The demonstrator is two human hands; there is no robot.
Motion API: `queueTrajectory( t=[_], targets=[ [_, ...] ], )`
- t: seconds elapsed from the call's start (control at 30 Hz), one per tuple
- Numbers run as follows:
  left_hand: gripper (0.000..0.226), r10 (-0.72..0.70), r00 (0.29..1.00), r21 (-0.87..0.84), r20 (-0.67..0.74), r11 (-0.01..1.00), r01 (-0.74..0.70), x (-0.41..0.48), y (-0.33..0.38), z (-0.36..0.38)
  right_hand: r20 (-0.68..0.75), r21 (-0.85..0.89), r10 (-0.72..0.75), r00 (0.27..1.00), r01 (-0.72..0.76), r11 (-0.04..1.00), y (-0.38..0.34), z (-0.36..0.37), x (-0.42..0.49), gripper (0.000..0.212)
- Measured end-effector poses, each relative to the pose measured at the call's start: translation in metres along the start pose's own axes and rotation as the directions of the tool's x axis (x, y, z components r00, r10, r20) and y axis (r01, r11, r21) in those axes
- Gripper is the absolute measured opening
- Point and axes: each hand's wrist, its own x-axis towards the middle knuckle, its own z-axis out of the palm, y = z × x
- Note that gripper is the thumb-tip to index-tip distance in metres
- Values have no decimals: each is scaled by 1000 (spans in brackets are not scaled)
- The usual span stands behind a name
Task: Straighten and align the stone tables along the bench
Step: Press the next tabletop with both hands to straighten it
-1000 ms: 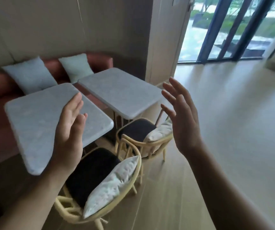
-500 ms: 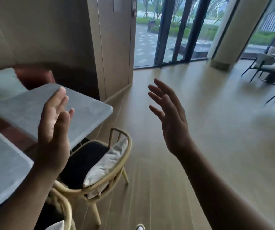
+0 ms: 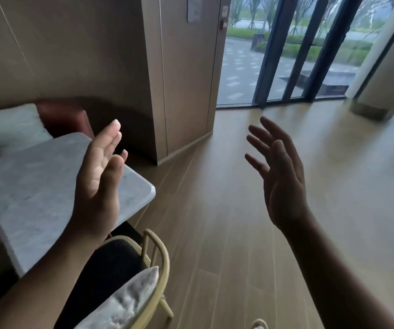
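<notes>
Both hands raised, holding nothing: left hand (image 3: 98, 184) hovering over stone table (image 3: 32, 186), fingers loosely together; right hand (image 3: 281, 186) hanging over floor (image 3: 215, 233), fingers spreading wide.

Your left hand (image 3: 98, 184) is raised in front of the stone table (image 3: 32, 186), palm open and holding nothing. Your right hand (image 3: 280, 176) is open too, fingers spread above the wooden floor (image 3: 226, 233). A rattan chair (image 3: 160, 257) with a grey cushion (image 3: 127, 302) stands beside the table.
</notes>
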Motion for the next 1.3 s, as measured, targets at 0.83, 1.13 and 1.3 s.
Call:
queueTrajectory(
  t=[0.83, 1.13, 1.3],
  targets=[
    [55, 161, 812, 305, -562, 952, 22, 324, -295, 139, 616, 288, -164, 770, -27, 957, 317, 94, 550, 38],
    [52, 208, 642, 445, -738, 865, 231, 427, -381, 72, 816, 412, -265, 513, -196, 890, 393, 294, 686, 42],
    [47, 283, 511, 523, -812, 741, 421, 440, -407, 55, 885, 438, -352, 306, -287, 852, 440, 389, 712, 70]
  ],
)
